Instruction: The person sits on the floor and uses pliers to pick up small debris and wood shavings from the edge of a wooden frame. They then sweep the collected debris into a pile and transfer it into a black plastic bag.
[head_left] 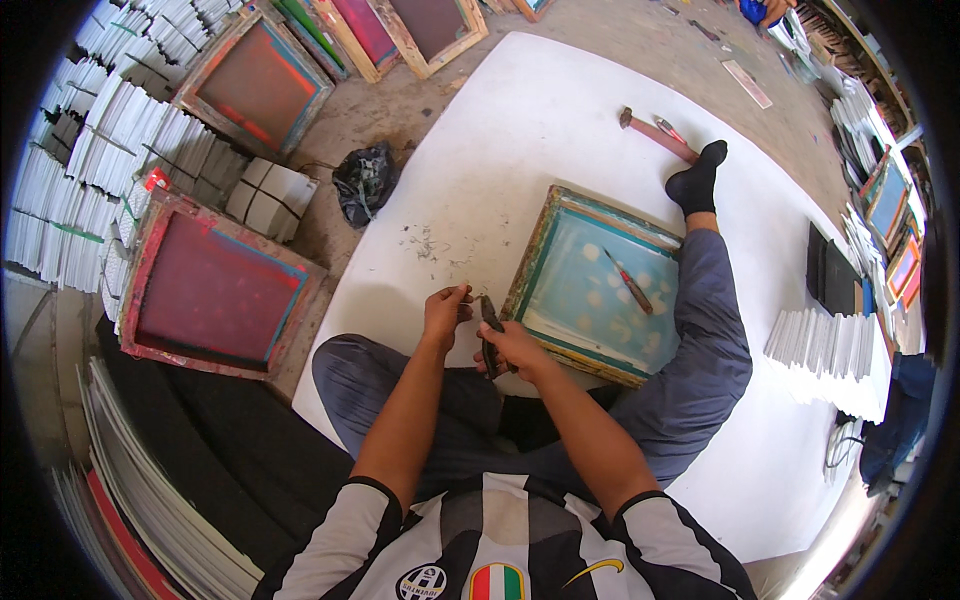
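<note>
"Concrete floor (620, 30) runs past the far edge of a broad white sheet (480, 140); paper stacks (150, 130) pile up at ten o'clock, and a red-stained screen (215, 285) leans at nine; the person sits on the sheet, legs apart."

"And the hands?"

"Right hand (515, 350) clamped around the dark pliers (490, 325), at the centre of the dial, tips toward twelve; left hand (445, 315) just beside them, thumb and fingers drawn together; whether something thin sits in that pinch, I cannot tell."

"Do the pliers bite on anything?"

"Too small to tell; small dark scraps (428, 245) lie scattered toward eleven o'clock, and a crumpled black bag (365, 185) sits beyond them, off the sheet."

"What's at three o'clock?"

"A wooden-framed screen (535, 250), flat on the sheet near the right hand, its mesh pale blue with lighter blotches; a slim red-and-dark tool (630, 280) lies on it, slanting from ten toward four; the right leg (710, 310) covers part of its far side."

"Further out?"

"A hammer (655, 135) between one and two, beside the black-socked foot (697, 182)."
</note>
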